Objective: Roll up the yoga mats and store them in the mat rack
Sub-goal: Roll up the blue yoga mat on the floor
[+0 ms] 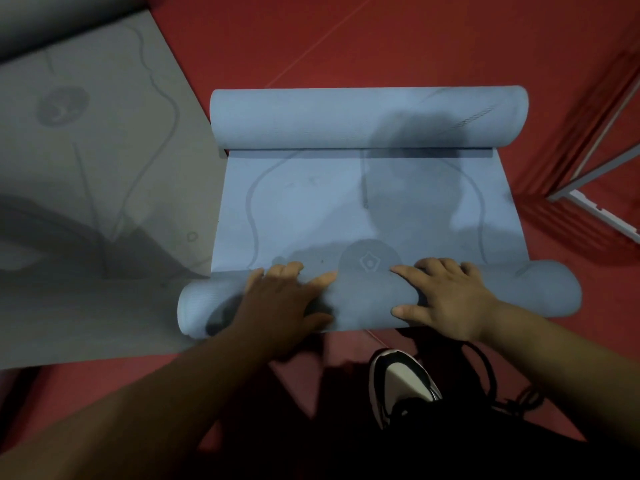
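Red flooring [381,39] runs under everything in view. The fingers [291,270] of the left hand [284,303] lie spread and flat over the top of the near roll [367,299], and the right hand [450,299] rests the same way, thumb on the roll's near face. Neither hand pinches or wraps anything. The roll's long axis runs left to right, square across the person's reach, with one hand on each side of its middle, so neither is the nearer. Just beyond the fingertips the flat stretch of the blue mat [346,202] runs away to the far roll [363,116], which lies parallel. The coming push therefore looks to be straight away from the body, both palms together (uneven pressure would likely skew the roll). To the left, the grey mat [86,168] lies flat, and the near roll's left end appears to overlap it.
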`<state>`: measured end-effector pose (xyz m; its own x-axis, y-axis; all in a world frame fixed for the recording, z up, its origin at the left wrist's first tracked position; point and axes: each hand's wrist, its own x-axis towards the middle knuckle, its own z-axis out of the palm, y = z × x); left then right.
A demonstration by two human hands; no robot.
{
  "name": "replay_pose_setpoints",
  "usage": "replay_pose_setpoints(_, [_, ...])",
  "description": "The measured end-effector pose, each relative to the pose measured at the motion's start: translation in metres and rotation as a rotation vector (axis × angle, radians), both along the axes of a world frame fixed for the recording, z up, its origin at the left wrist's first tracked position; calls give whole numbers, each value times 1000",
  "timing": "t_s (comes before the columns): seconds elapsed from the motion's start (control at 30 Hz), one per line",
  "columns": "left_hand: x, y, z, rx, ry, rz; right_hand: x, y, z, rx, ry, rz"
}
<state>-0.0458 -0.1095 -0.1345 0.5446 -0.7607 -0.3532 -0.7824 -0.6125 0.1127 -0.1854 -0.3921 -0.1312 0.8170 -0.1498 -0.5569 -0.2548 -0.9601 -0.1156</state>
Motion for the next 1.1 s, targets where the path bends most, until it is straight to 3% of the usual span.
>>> replay_pose_setpoints(0.1, [-12,9,-9,-82,-91,-12,7,-3,1,25,39,-1])
replay_pose_setpoints(0.47, [14,-6,4,44,93,53,-10,13,-11,-107,-202,11])
replay_pose_setpoints(0.57, [18,-8,5,49,95,43,-1,9,-3,-82,-118,-4])
replay_pose_setpoints(0.73, [4,2,-8,-82,-91,18,16,-3,4,5,-19,-9])
replay_pose_setpoints(0.83, [-3,8,-16,-100,-113,39,18,-2,3,11,-4,-11])
replay_pose_setpoints(1.1, [22,-6,2,-13,54,93,-3,11,-8,-110,-253,3])
